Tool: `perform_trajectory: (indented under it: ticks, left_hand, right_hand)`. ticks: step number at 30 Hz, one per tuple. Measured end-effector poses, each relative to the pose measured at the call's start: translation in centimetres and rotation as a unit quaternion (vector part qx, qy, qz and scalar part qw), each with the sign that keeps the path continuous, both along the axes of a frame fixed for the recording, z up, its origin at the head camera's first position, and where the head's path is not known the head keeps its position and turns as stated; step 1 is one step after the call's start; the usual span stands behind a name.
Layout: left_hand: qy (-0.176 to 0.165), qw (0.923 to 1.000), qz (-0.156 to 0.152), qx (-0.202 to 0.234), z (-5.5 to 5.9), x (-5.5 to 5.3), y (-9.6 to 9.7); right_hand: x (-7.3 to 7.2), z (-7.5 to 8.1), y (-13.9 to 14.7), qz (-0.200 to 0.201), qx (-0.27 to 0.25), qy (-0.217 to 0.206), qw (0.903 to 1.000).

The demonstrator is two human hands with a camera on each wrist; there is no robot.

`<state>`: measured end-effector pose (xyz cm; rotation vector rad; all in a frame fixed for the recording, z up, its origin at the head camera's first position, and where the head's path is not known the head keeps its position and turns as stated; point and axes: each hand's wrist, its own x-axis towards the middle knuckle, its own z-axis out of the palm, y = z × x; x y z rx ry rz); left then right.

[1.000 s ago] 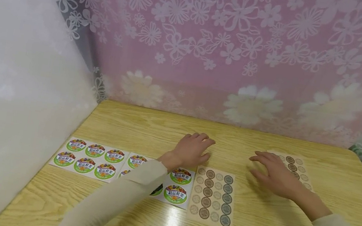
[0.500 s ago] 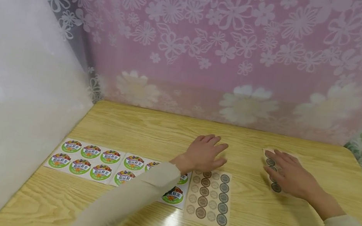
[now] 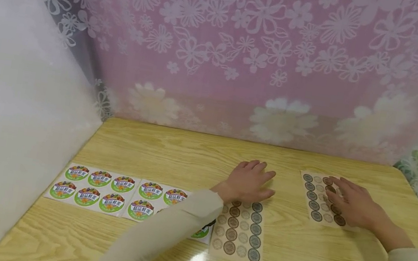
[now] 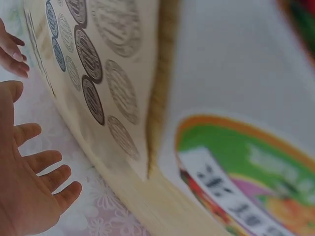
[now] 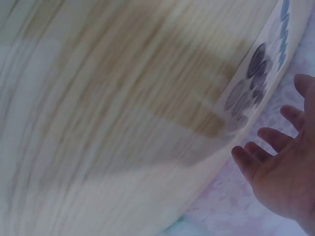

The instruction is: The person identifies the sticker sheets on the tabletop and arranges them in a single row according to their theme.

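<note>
My left hand (image 3: 247,182) hovers with fingers spread over the top edge of a beige sheet of round stickers (image 3: 235,254), overlapping its upper end in the head view. In the left wrist view, nothing is between the fingers of that hand (image 4: 29,182). A second beige sticker sheet (image 3: 312,200) lies farther right. Over its right part is my right hand (image 3: 357,207), fingers loosely extended, hiding some of its stickers. The right wrist view shows this hand (image 5: 280,162) holding nothing, with the sheet (image 5: 251,78) beyond its fingertips.
Two white sheets of fruit labels, the left one (image 3: 92,187) and the right one (image 3: 156,183), lie side by side on the wood-grain table (image 3: 174,148). My left sleeve (image 3: 175,220) covers part of the right one. A pink flowered curtain (image 3: 219,60) hangs behind the table.
Both hands have moved right. The right hand has passed across the right-hand beige sheet, uncovering its left columns, while the left hand has come over the top of the middle sheet.
</note>
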<state>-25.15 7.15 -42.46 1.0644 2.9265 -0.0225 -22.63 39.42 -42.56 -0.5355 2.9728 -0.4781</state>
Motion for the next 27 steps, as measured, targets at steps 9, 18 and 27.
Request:
perform_trajectory:
  ticks: [9,18,27]
  left_hand:
    - [0.015,0.9997,-0.011,-0.017,-0.2,-0.8,2.4]
    - [-0.024,0.9983,-0.049,0.021,-0.3,-2.2,6.0]
    - [-0.052,0.9972,0.016,0.052,-0.7,-2.9,10.0]
  right_hand:
    - [-0.9,-1.0,2.5,-0.031,0.004,-0.014,0.9994]
    - [-2.1,-0.9,2.6,-0.057,0.015,-0.008,0.9982]
    - [-3.1,-0.7,2.1,-0.091,0.022,-0.042,0.9948]
